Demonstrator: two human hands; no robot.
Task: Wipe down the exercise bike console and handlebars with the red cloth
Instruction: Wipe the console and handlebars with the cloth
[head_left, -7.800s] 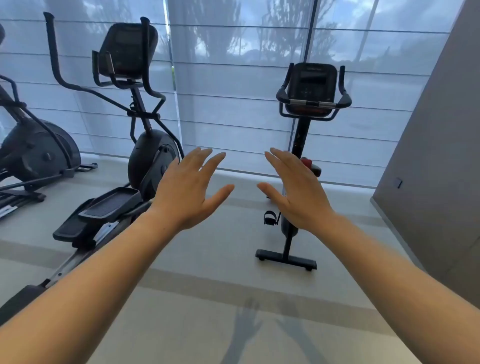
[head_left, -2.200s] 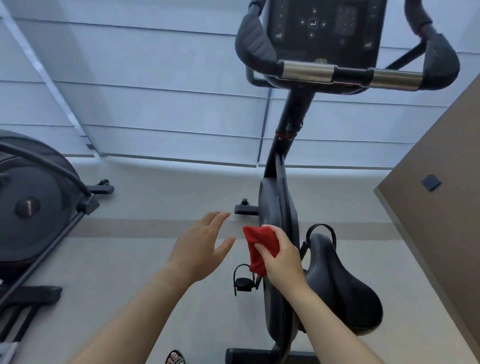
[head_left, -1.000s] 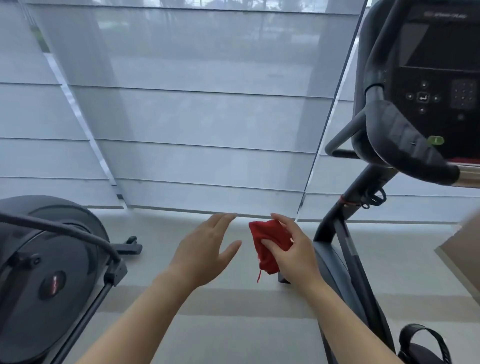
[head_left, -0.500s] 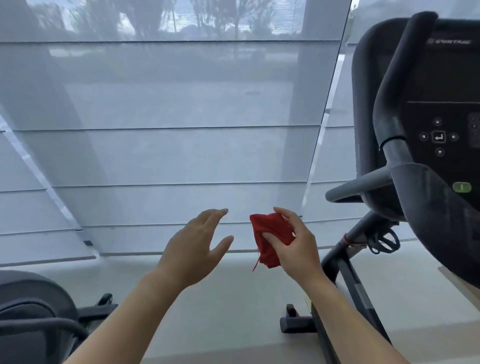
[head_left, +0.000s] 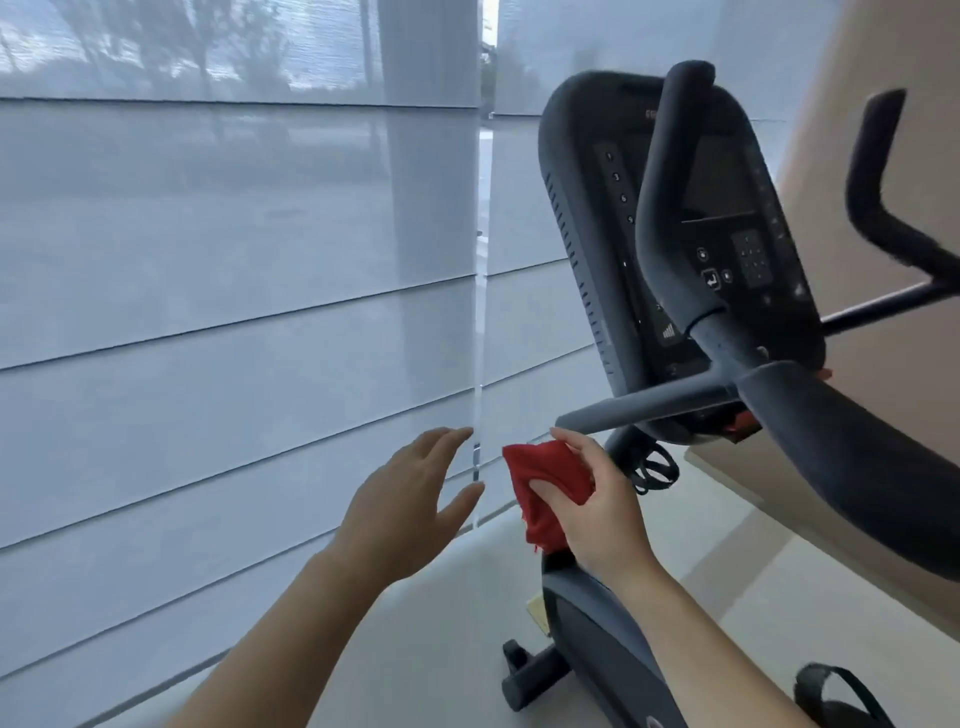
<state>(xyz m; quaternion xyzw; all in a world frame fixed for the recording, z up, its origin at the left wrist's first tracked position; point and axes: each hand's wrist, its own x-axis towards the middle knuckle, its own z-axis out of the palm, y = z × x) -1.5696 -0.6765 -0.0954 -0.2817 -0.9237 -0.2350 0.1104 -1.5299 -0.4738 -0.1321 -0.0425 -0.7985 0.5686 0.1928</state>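
While the right hand (head_left: 605, 506) holds the red cloth (head_left: 545, 486) bunched between thumb and fingers (head_left: 571, 441), the cloth hangs in the air below the exercise bike's console (head_left: 727, 249), touching neither the console nor the handlebars (head_left: 670, 218). Cloth position: just under the tip of the grey side bar (head_left: 639, 405) that juts left from beneath the console, and above the bike's lower body (head_left: 597, 629). A loose corner of cloth droops below the palm.

Left hand (head_left: 410, 506): empty, fingers released and spread, palm turned toward the cloth, a small gap between the two hands. Both forearms are bare and reach in from the bottom of the view.

Console: dark, tilted, keypad and buttons visible on its face, screen unlit. Near handlebar grip curves up in front of the console; far grip (head_left: 878, 171) shows at the right edge. Background: pale window blind (head_left: 234, 312) at left, tan wall (head_left: 883, 467) at right, light floor (head_left: 441, 623) below.
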